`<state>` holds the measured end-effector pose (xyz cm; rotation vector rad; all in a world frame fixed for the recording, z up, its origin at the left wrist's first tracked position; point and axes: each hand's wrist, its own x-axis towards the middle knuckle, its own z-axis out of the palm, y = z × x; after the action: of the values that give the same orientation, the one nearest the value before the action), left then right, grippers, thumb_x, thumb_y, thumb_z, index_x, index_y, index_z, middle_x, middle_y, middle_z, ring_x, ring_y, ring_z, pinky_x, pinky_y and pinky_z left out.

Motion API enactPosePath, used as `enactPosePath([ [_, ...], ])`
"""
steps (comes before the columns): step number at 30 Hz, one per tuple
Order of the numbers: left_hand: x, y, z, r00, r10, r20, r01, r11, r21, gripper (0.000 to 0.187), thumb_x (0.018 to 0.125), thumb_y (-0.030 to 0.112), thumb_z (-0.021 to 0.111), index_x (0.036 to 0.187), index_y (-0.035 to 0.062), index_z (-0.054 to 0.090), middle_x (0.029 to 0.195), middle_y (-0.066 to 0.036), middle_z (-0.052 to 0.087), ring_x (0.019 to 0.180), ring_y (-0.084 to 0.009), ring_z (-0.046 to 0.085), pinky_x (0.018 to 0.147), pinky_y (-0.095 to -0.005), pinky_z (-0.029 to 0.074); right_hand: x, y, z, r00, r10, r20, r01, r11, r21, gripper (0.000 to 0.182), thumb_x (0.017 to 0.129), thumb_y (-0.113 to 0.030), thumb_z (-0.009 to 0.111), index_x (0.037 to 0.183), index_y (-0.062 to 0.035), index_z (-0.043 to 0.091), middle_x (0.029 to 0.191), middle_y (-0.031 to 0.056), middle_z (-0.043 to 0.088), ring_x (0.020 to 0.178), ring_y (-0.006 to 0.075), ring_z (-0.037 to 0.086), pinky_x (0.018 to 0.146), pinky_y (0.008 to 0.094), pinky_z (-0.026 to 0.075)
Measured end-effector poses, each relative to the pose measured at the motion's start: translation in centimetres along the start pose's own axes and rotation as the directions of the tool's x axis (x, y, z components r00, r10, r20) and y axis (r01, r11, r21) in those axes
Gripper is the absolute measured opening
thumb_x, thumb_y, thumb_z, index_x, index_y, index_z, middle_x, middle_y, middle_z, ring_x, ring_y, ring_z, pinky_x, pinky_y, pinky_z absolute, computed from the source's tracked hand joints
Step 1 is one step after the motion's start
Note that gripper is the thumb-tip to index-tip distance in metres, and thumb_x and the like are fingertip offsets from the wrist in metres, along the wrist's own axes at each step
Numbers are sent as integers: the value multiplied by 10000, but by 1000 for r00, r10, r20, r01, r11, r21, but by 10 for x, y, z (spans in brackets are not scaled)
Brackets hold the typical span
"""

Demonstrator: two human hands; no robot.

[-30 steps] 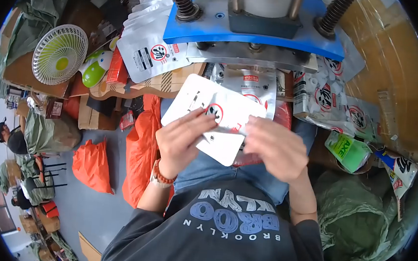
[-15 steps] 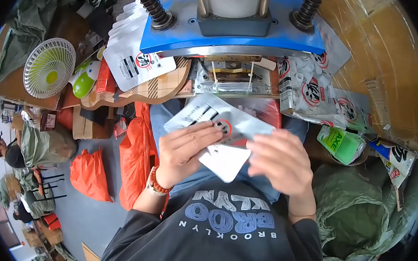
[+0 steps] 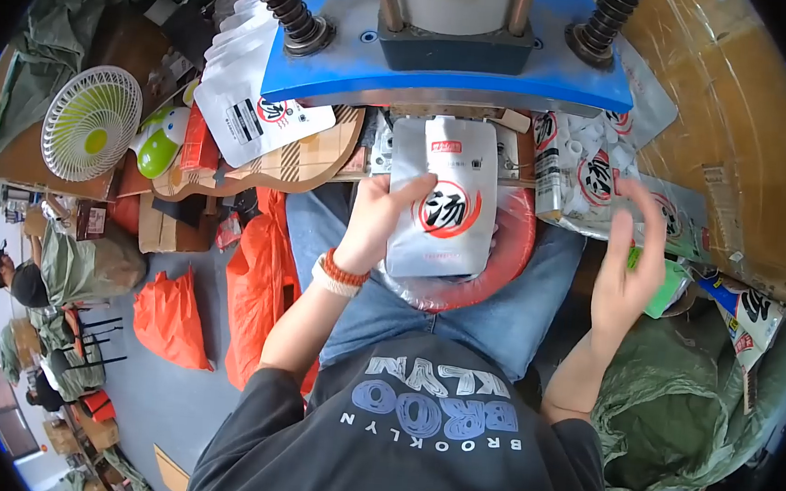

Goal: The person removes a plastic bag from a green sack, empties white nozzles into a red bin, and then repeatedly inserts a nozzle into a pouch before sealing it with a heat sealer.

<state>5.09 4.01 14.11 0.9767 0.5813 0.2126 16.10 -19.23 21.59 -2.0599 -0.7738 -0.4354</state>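
A silver pouch [image 3: 439, 249] with a red circle and a black character hangs upright in front of the press. My left hand [image 3: 381, 219] grips its left edge, thumb across the front, fingers hidden behind. The pouch's top edge lies at the fixture [image 3: 511, 151] under the blue press head [image 3: 333, 75]. My right hand [image 3: 633, 269] is raised to the right, fingers stretched and apart, holding nothing. It is nearest to a pouch-printed box [image 3: 550, 189] of small white plastic pieces [image 3: 591, 136].
Overlapping silver pouches [image 3: 237, 118] lie on a wooden board [image 3: 316, 161] at left, near a green-and-white fan [image 3: 93, 125]. A red, plastic-wrapped round object [image 3: 515, 246] sits between my legs. A green container [image 3: 671, 290] and large green sack [image 3: 676, 397] stand at right.
The pouch has moved from near my lap up to the press and now stands upright in my left hand. My right hand has left the pouch, moving right and up towards the box.
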Motion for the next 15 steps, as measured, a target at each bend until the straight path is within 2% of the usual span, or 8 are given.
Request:
enactPosePath([
  [3,8,-11,0,999,44,-3,-44,995,-86,132,872,66,651,959,-29,677,872,-81,700,725,-118,658,653,-242,526,-10,61,35,905,316,285,-178,890,-420,263,958,-200,522,1110,-3,608,1075,182,618,1011,348,575,894,374,431],
  [5,13,-4,-5,999,40,1,-40,997,-73,243,868,134,680,1029,-46,648,950,-102,690,800,-135,656,688,-257,524,-21,70,36,942,171,288,-24,892,-451,279,957,-208,514,1112,9,597,1054,196,607,976,380,565,877,387,442],
  [6,14,4,-16,993,113,-40,-100,968,228,360,853,184,702,1102,-56,602,1048,-138,656,904,-178,636,763,-299,511,-23,61,29,937,157,313,-39,935,-352,268,951,-196,523,1112,6,598,1047,200,605,970,376,569,865,383,449],
  [7,14,13,-31,981,184,-57,-128,848,514,481,838,233,724,1176,-66,557,1146,-175,621,1008,-220,616,839,-341,498,-28,55,25,930,148,336,-63,966,-250,259,944,-183,532,1111,3,599,1040,203,604,964,372,572,852,379,456],
  [9,27,46,-68,689,725,11,-383,351,855,776,817,408,712,1350,-60,397,1384,-257,427,1287,-333,424,1036,-495,341,-24,62,17,922,124,367,-76,987,-142,245,920,-134,571,1123,-2,604,1042,171,604,923,309,593,822,346,465],
  [11,33,49,-115,710,696,111,212,-361,908,887,815,525,642,1447,12,288,1504,-224,271,1412,-362,218,1089,-609,169,-18,61,9,864,216,454,-309,940,142,270,888,-104,618,1141,-10,606,1052,104,591,895,217,588,798,301,458],
  [12,37,31,-153,830,522,198,-15,-333,943,918,808,609,581,1486,89,246,1554,-145,203,1445,-341,124,1065,-680,96,-20,67,8,858,226,462,-326,934,148,282,876,-77,630,1153,-22,611,1067,62,568,938,168,553,821,286,435],
  [15,-1,15,-154,707,615,348,-193,-306,932,567,813,269,696,1322,88,521,1318,-142,549,1230,-282,523,996,-439,413,-26,59,17,963,137,233,-205,932,299,280,876,-57,621,1152,-12,611,1057,83,561,1002,176,532,875,282,408],
])
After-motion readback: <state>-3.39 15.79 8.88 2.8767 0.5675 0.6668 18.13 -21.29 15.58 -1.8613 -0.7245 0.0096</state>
